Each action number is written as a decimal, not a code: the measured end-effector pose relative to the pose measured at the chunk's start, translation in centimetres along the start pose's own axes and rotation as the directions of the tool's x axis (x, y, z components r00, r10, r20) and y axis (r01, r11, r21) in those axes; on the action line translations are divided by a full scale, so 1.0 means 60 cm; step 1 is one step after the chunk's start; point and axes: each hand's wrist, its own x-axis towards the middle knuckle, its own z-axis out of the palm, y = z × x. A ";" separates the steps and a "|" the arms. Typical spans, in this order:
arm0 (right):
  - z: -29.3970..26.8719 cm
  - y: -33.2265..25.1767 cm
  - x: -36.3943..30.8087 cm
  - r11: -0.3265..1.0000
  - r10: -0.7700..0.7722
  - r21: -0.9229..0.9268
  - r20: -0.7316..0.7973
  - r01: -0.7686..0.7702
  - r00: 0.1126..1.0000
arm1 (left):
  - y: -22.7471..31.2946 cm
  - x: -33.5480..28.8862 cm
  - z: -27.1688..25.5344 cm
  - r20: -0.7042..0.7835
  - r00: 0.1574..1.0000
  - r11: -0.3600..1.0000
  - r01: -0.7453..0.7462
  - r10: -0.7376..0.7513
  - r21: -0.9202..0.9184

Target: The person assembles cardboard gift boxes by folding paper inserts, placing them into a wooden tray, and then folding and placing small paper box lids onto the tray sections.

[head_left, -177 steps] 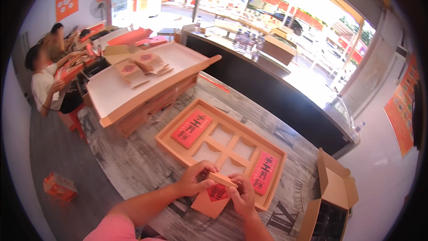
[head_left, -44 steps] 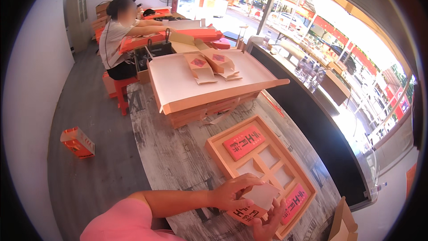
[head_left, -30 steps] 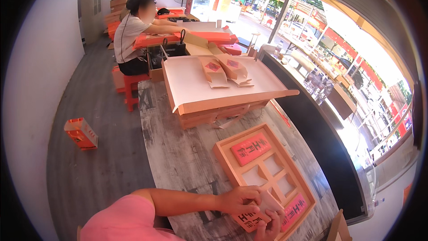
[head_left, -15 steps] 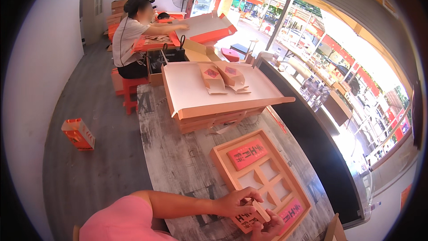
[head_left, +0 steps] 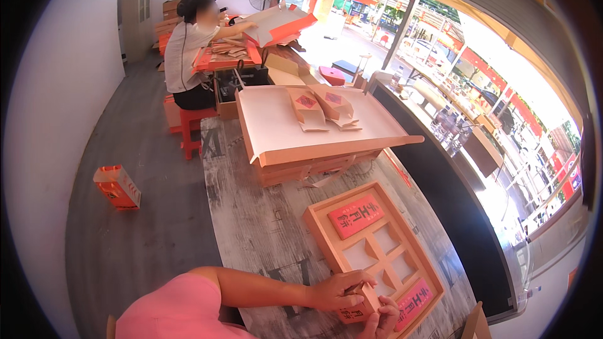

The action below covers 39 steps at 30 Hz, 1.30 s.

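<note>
Both my hands hold a small brown cardboard box [head_left: 355, 314] with dark print, near the lower edge of the head view. My left hand [head_left: 342, 289] grips its upper end, thumb and fingers closed around it. At the right side of the same end, my right hand [head_left: 382, 319] presses with bent fingers. Under and beside them lies a shallow brown tray box [head_left: 321, 237] with divided compartments. A red flat box [head_left: 355, 216] fills its far compartment and a pink-red one [head_left: 414, 302] its near compartment. Small compartments between them show bare bottoms.
A large upturned lid [head_left: 267, 110] on a stack of boxes carries two folded paper packets [head_left: 308, 110]. Beyond it a person [head_left: 191, 56] on a red stool handles a large red-edged box lid [head_left: 282, 28]. A paper bag [head_left: 118, 187] stands on the floor.
My fingers have shifted on the small box, and its end flap, raised before, now looks folded down. The other person has drawn the large lid closer. The whole view has shifted slightly.
</note>
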 end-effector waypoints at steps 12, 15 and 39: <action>0.008 -0.007 0.002 0.997 -0.058 -0.050 0.000 0.058 0.998 | -0.035 -0.006 0.011 -0.016 0.997 0.997 -0.081 0.081 -0.002; 0.010 -0.016 0.002 1.000 -0.022 -0.012 0.004 0.022 1.000 | -0.035 -0.007 0.010 -0.012 0.993 0.993 -0.113 0.114 0.015; 0.015 0.032 -0.006 0.986 -0.077 -0.153 -0.095 0.062 0.992 | 0.009 0.002 0.017 -0.116 0.957 0.962 -0.270 0.264 -0.044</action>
